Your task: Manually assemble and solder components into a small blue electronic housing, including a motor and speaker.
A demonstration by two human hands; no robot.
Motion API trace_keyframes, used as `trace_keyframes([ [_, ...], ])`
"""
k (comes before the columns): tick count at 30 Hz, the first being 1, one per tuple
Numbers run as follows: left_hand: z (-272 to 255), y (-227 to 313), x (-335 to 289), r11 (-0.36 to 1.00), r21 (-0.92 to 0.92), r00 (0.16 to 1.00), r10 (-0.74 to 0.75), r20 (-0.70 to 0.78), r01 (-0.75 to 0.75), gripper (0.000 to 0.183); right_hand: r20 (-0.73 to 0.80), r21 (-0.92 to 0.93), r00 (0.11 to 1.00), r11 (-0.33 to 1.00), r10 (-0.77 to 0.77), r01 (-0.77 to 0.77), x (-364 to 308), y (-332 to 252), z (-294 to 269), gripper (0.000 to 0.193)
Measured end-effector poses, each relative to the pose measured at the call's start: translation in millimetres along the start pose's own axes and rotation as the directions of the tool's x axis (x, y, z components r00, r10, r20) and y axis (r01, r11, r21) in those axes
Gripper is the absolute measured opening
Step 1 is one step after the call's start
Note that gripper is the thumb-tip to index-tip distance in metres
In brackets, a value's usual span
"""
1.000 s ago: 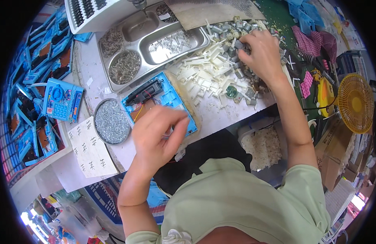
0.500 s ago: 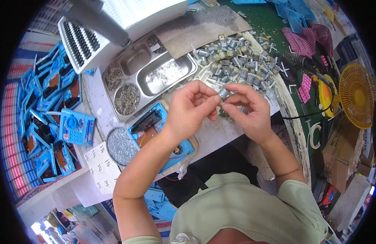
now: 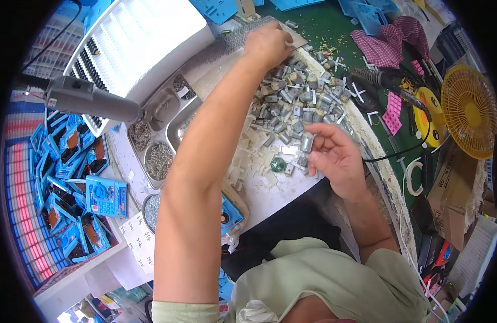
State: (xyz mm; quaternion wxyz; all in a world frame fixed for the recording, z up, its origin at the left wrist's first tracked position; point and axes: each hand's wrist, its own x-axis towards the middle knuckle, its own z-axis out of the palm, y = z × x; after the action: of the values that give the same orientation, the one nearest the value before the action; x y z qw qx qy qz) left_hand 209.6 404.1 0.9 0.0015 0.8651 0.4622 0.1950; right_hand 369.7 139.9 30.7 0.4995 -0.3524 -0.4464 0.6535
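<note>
My right hand (image 3: pixel 340 161) grips a small silver motor (image 3: pixel 307 142) between thumb and fingers, just at the near edge of a pile of similar motors (image 3: pixel 297 94). Stretched far forward, my left hand (image 3: pixel 267 47) is at the far side of that pile, beside a flat grey board (image 3: pixel 219 59). Its fingers are curled, and what they hold, if anything, is hidden. White plastic pieces (image 3: pixel 252 141) and a green round piece (image 3: pixel 278 164) lie on the white worktop left of my right hand. My left forearm partly covers a blue plastic casing (image 3: pixel 231 215).
Steel trays of screws (image 3: pixel 158 161) and a white rack (image 3: pixel 146 43) stand at left, under a grey cylindrical tool (image 3: pixel 92 99). Many blue casings (image 3: pixel 71 188) fill a box farther left. A yellow fan (image 3: pixel 469 112) and pink-checked cloth (image 3: pixel 391 43) are at right.
My left hand has left the motor and reached far forward past the pile. My right hand keeps the motor, slightly lower. The view has shifted, and the grey tool appears farther left and lower.
</note>
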Motion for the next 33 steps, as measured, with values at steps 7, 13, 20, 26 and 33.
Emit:
trace_keyframes([
  [7, 12.9, -1.5, 16.8, 0.989, 0.144, 0.990, -0.051, 0.129, 0.032, 0.020, 0.010, 0.001, 0.999, 0.999, 0.036, -0.036, -12.0, 2.6, -10.8, 0.047],
  [13, 21.2, 3.1, 19.7, 0.982, 0.128, 0.991, -0.135, -0.019, 0.136, 0.022, 0.039, 0.165, 0.990, 0.976, 0.134, -0.139, -8.3, 4.0, -4.5, 0.046],
  [20, -46.7, 25.9, -8.5, 0.960, -0.279, 0.863, -0.127, -0.490, -0.017, 0.021, 0.126, 0.337, 0.956, 0.895, 0.263, -0.291, 0.3, 5.8, -21.5, 0.045],
  [26, -166.7, 77.0, -176.2, 0.662, -0.726, 0.957, -0.290, -0.021, 0.185, 0.018, 0.155, -0.634, 0.967, 0.771, 0.203, -0.060, 12.4, 15.2, -16.5, 0.037],
  [33, -168.1, 109.6, -329.4, 0.092, -0.887, 0.761, -0.559, 0.330, 0.452, 0.018, 0.319, -0.870, 0.928, 0.449, 0.194, 0.205, 37.4, 23.6, 1.5, 0.034],
])
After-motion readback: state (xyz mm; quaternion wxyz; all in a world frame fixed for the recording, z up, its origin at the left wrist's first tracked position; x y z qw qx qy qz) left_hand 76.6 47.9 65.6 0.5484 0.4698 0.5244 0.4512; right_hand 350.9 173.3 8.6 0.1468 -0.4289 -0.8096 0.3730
